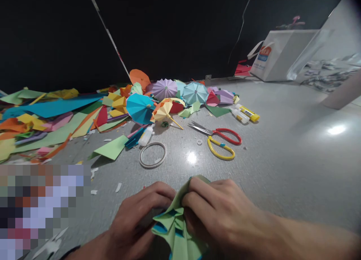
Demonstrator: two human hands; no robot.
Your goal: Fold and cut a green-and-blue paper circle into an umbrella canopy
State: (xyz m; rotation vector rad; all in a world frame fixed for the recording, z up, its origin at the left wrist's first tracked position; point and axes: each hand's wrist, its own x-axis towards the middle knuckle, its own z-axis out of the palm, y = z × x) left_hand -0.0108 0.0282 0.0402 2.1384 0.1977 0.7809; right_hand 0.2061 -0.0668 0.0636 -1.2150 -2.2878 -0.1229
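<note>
Between my two hands is a pleated sheet of light green paper [176, 233] with blue showing along its folds. My right hand [218, 209] is closed on its upper part, fingers bent over the edge. From the other side my left hand [143, 211] grips the folded edge, its fingertips partly hidden behind the paper. Beyond my hands lie open scissors [213, 133] with one red and one yellow handle. A roll of thin tape [140, 160] rests flat to their left, beside a white glue bottle [146, 136].
Several folded paper umbrellas [196, 93] stand along the black wall. Loose coloured paper [56, 109] is heaped on the left. A yellow glue tube [249, 113] lies near the centre right. A white bag [282, 57] stands at the back right. Pixelation covers the lower left.
</note>
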